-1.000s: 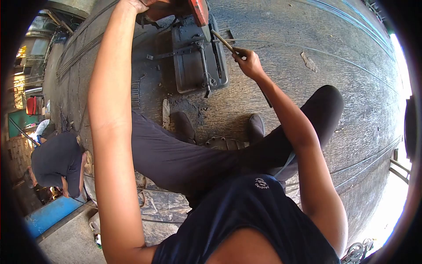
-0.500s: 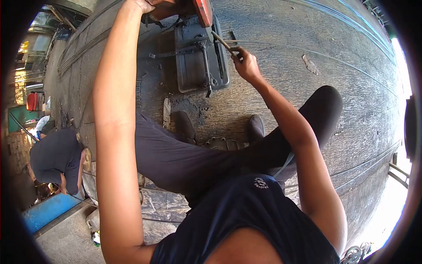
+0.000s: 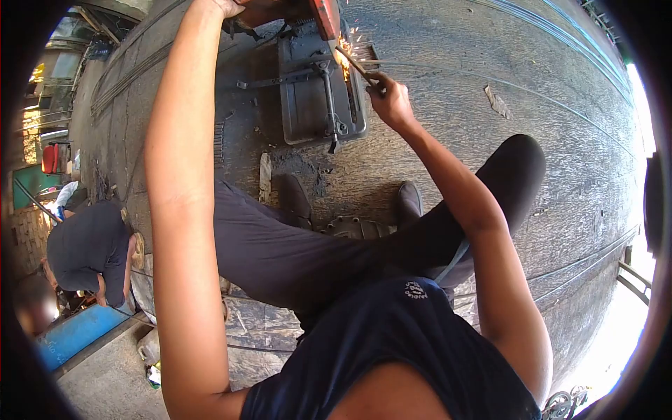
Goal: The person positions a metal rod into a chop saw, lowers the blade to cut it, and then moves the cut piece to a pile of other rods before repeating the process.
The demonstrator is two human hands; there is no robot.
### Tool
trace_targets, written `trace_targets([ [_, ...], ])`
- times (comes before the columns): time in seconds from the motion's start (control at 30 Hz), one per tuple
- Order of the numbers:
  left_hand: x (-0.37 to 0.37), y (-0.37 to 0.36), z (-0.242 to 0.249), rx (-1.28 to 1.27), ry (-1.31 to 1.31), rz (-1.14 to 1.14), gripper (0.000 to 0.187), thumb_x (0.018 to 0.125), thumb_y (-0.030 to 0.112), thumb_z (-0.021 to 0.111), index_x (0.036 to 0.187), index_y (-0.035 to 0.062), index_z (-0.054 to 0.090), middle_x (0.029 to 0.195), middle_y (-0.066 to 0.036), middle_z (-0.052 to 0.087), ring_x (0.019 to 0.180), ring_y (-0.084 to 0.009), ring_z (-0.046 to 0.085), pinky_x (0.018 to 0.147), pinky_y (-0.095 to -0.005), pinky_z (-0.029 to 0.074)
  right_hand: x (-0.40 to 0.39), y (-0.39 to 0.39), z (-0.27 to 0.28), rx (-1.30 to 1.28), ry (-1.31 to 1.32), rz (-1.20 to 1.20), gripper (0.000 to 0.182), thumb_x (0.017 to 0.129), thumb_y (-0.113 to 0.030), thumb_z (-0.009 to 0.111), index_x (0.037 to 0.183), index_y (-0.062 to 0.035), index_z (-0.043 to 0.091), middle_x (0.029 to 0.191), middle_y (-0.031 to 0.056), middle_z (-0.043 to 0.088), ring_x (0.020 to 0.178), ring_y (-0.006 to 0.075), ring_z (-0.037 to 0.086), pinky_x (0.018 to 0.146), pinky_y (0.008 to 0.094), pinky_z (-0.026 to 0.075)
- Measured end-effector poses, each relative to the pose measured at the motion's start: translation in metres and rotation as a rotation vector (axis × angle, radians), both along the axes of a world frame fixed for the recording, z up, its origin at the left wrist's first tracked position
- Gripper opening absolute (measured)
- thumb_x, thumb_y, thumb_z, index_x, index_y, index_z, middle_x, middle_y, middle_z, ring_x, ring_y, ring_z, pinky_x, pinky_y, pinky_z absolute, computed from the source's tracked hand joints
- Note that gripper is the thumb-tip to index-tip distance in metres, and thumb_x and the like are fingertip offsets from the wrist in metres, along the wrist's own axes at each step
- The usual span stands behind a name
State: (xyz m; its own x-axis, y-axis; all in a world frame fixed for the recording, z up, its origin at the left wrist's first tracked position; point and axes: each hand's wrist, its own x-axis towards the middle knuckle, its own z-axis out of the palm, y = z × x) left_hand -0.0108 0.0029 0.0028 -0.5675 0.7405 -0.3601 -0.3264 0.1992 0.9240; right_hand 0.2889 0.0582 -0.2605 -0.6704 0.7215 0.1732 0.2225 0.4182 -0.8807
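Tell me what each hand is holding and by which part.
The right hand grips a thin metal rod near its middle, feeding it into the saw. The left hand sits at the saw's top; its grip is cut off.

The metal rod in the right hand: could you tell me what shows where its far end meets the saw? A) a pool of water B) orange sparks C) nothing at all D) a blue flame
B: the right hand grips the metal rod, and orange sparks fly where its far end meets the red saw over the dark base.
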Motion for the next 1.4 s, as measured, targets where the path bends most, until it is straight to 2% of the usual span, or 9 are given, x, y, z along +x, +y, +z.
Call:
trace_targets([
  [0.13,-0.004,0.002,-0.002,0.009,0.002,-0.038,0.045,0.068,0.044,0.073,0.096,0.0093,0.066,0.087,-0.009,0.062,0.078,-0.0264,0.060,0.075,-0.0477,0.054,0.001,0.000,0.005,-0.123,-0.031,0.011,0.031,0.085,-0.011,0.064,0.115,-0.0053,0.067,0.089,0.0263,0.069,0.083,0.0372,0.070,0.075,0.0425,0.053],
  [0.2,-0.007,0.001,-0.003,-0.001,-0.003,-0.045,0.046,0.068,0.045,0.073,0.097,0.0094,0.066,0.087,-0.010,0.062,0.079,-0.0267,0.060,0.076,-0.0479,0.054,-0.003,0.002,-0.008,-0.029,-0.016,-0.011,0.034,0.086,-0.019,0.073,0.117,-0.0060,0.067,0.079,0.0139,0.071,0.071,0.0200,0.068,0.067,0.0356,0.052],
  [0.43,-0.004,0.001,-0.002,0.004,-0.036,-0.060,0.048,0.069,0.046,0.072,0.099,0.0091,0.066,0.088,-0.010,0.062,0.080,-0.0283,0.060,0.077,-0.0475,0.054,-0.007,-0.003,-0.007,-0.130,0.187,0.026,0.030,0.090,-0.017,0.069,0.115,-0.0001,0.065,0.078,0.0068,0.070,0.065,0.0119,0.060,0.061,0.0307,0.048],
  [0.7,0.001,0.001,0.001,-0.001,0.000,-0.038,0.046,0.070,0.045,0.071,0.098,0.0094,0.067,0.089,-0.010,0.063,0.080,-0.0280,0.061,0.077,-0.0474,0.054,0.006,-0.011,0.028,-0.692,0.121,0.159,0.032,0.095,-0.017,0.061,0.122,0.0001,0.057,0.075,0.0068,0.065,0.056,0.0074,0.051,0.047,0.0264,0.039],
  [0.83,0.000,0.002,0.000,0.002,0.010,-0.036,0.045,0.070,0.045,0.071,0.097,0.0091,0.067,0.088,-0.010,0.063,0.080,-0.0275,0.061,0.077,-0.0486,0.054,0.006,-0.009,0.024,-0.820,0.203,0.252,0.030,0.096,-0.017,0.060,0.119,0.0016,0.057,0.075,0.0065,0.065,0.056,0.0076,0.051,0.045,0.0266,0.038],
  [0.97,-0.001,0.001,0.000,-0.020,0.023,-0.014,0.044,0.070,0.043,0.072,0.097,0.0088,0.066,0.087,-0.010,0.062,0.079,-0.0274,0.061,0.077,-0.0492,0.055,-0.004,-0.010,0.012,-0.592,0.135,0.129,0.028,0.095,-0.017,0.061,0.115,0.0022,0.059,0.075,0.0106,0.067,0.061,0.0123,0.059,0.054,0.0288,0.045],
  [1.07,0.001,0.000,0.000,-0.005,0.016,-0.020,0.044,0.070,0.043,0.072,0.097,0.0085,0.066,0.086,-0.010,0.062,0.079,-0.0274,0.060,0.077,-0.0494,0.055,-0.006,-0.009,0.002,-0.401,0.067,0.072,0.026,0.095,-0.018,0.064,0.118,-0.0050,0.060,0.070,0.0019,0.060,0.055,0.0076,0.050,0.050,0.0279,0.042],
  [1.13,0.002,0.002,0.000,-0.013,0.029,0.001,0.044,0.070,0.043,0.072,0.097,0.0085,0.066,0.086,-0.010,0.062,0.079,-0.0274,0.060,0.077,-0.0493,0.054,-0.007,-0.008,0.000,-0.233,-0.001,0.015,0.030,0.087,-0.018,0.068,0.113,-0.0034,0.064,0.081,0.0165,0.071,0.070,0.0245,0.068,0.068,0.0380,0.051],
  [1.4,0.003,0.000,0.002,-0.010,-0.002,-0.025,0.044,0.070,0.043,0.072,0.097,0.0090,0.066,0.088,-0.010,0.062,0.080,-0.0274,0.060,0.077,-0.0484,0.054,-0.008,-0.009,-0.009,-0.089,-0.021,-0.040,0.032,0.086,-0.016,0.066,0.115,-0.0034,0.065,0.082,0.0213,0.071,0.078,0.0329,0.071,0.072,0.0411,0.052],
])
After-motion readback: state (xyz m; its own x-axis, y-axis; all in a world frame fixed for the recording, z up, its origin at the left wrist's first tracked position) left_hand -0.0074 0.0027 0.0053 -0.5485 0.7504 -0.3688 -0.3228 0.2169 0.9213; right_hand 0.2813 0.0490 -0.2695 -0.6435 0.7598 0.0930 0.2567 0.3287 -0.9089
